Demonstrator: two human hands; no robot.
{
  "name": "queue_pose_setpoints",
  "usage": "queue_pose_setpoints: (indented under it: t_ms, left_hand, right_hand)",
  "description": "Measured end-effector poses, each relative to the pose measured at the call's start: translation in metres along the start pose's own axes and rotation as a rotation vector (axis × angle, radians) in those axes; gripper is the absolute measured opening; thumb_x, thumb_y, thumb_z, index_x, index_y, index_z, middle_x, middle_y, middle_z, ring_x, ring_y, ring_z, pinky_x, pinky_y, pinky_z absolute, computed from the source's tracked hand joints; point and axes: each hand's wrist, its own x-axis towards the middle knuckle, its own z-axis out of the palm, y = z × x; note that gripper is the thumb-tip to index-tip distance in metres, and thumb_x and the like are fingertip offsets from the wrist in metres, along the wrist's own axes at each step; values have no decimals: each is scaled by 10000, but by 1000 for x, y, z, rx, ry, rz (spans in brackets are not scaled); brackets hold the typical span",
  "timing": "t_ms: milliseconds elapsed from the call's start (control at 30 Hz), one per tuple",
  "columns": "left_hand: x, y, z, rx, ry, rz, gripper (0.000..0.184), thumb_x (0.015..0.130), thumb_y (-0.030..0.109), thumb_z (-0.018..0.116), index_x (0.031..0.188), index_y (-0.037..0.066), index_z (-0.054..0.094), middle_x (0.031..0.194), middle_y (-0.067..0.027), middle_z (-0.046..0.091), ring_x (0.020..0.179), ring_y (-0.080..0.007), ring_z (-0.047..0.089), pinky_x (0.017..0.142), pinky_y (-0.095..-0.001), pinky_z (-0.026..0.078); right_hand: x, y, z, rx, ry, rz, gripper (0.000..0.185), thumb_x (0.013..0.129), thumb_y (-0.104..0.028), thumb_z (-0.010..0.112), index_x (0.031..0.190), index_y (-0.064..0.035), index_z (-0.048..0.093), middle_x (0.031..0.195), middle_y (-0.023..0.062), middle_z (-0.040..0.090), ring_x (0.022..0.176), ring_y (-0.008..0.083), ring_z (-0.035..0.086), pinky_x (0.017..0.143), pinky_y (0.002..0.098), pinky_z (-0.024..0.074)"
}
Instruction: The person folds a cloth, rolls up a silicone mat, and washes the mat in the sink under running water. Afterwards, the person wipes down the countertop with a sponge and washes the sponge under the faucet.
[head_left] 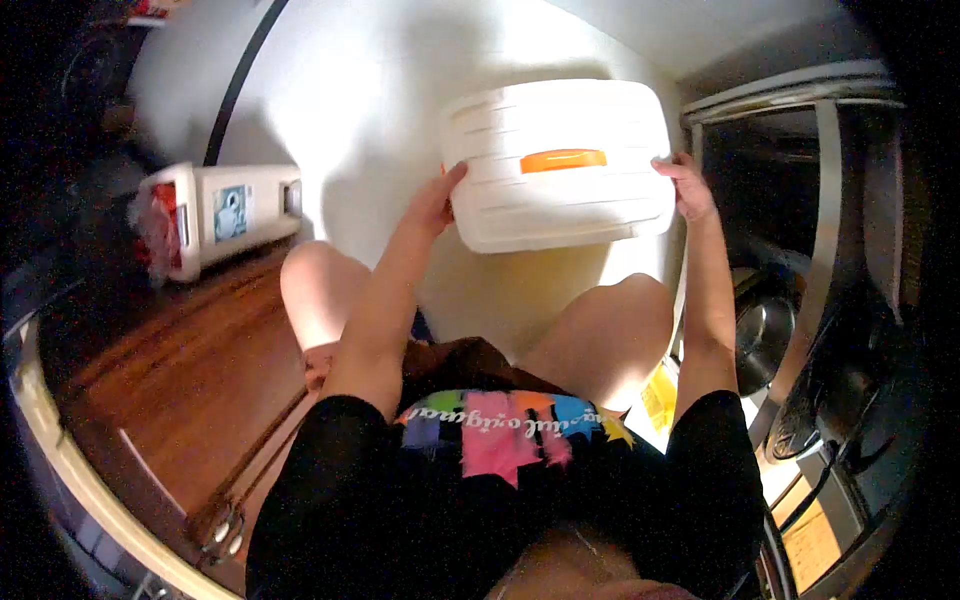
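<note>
Now the left hand (437, 202) and right hand (692, 190) grip opposite ends of a white box (565, 212), its orange handle (563, 160) between them. Left of that grip sits a pale container (262, 208); dimly, beyond the right, possibly a metal pot (766, 332).

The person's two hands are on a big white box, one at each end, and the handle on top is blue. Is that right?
Not quite: the handle is orange, not blue. The head view shows it. The rest is right: the left hand and right hand are at opposite ends of the white box.
</note>
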Motion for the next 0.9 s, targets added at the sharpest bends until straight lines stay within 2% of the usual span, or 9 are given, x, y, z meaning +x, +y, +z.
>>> queue_pose_setpoints:
  t_ms: [100, 200, 333, 467, 533, 667, 733, 800, 900]
  left_hand:
    - [-37, 11, 31, 198, 170, 209, 482, 752, 341, 732, 1049, -8, 585, 956, -90, 644, 824, -196, 622, 697, -315, 497]
    - [-47, 13, 29, 469, 309, 403, 438, 718, 320, 753, 970, -12, 619, 875, -89, 656, 727, -197, 626, 638, -334, 496]
    - [-60, 15, 44, 605, 416, 471, 399, 673, 303, 769, 870, -21, 644, 815, -104, 661, 655, -200, 619, 614, -350, 483]
    - [-44, 11, 38, 833, 539, 509, 391, 664, 313, 743, 825, -30, 647, 777, -167, 651, 672, -273, 619, 649, -379, 476]
    - [-42, 12, 44, 954, 570, 524, 385, 678, 319, 724, 821, -30, 648, 764, -188, 647, 684, -302, 619, 668, -393, 470]
    - [-47, 10, 52, 1021, 608, 558, 349, 723, 319, 676, 816, -17, 660, 757, -198, 646, 722, -332, 616, 719, -423, 445]
    - [-45, 11, 53, 1057, 627, 615, 342, 732, 317, 666, 813, -15, 662, 767, -197, 646, 723, -332, 613, 727, -428, 438]
    - [-40, 8, 50, 994, 630, 575, 322, 729, 281, 684, 781, -35, 652, 768, -162, 649, 695, -305, 609, 714, -410, 449]
    - [-25, 17, 16, 779, 445, 510, 284, 734, 205, 695, 861, -39, 626, 795, -117, 641, 686, -247, 614, 627, -361, 480]
  right_hand:
    - [9, 10, -22, -53, -21, 64, 521, 721, -205, 745, 1128, 50, 544, 965, 88, 632, 977, 162, 574, 846, 287, 453]
    - [-3, -16, -6, -160, -50, 91, 514, 718, -215, 751, 1124, 32, 556, 982, 86, 626, 953, 153, 571, 853, 275, 434]
    - [-2, -10, -4, -260, 136, -96, 414, 716, -151, 734, 1081, -5, 602, 988, 71, 644, 857, 173, 609, 814, 289, 458]
    - [-4, -3, 13, -520, 299, -166, 401, 801, -129, 644, 1147, 53, 558, 992, 109, 633, 863, 198, 591, 807, 307, 454]
    - [-15, -12, 24, -588, 354, -91, 372, 801, -126, 633, 1125, 49, 574, 993, 117, 645, 867, 198, 595, 808, 306, 451]
    - [9, 18, 7, -857, 482, -216, 335, 805, -193, 633, 1078, -2, 608, 930, 125, 659, 830, 202, 607, 784, 321, 462]
    - [-27, -18, 42, -927, 515, -178, 354, 801, -214, 638, 1092, -15, 604, 920, 153, 653, 819, 225, 614, 783, 331, 465]
    - [-25, -13, 37, -869, 523, -161, 427, 810, -235, 635, 1188, -49, 564, 929, 175, 646, 819, 244, 618, 781, 347, 470]
    - [-26, -1, 55, -509, 457, -231, 586, 818, -265, 666, 1277, 19, 439, 881, 152, 635, 742, 182, 581, 702, 296, 487]
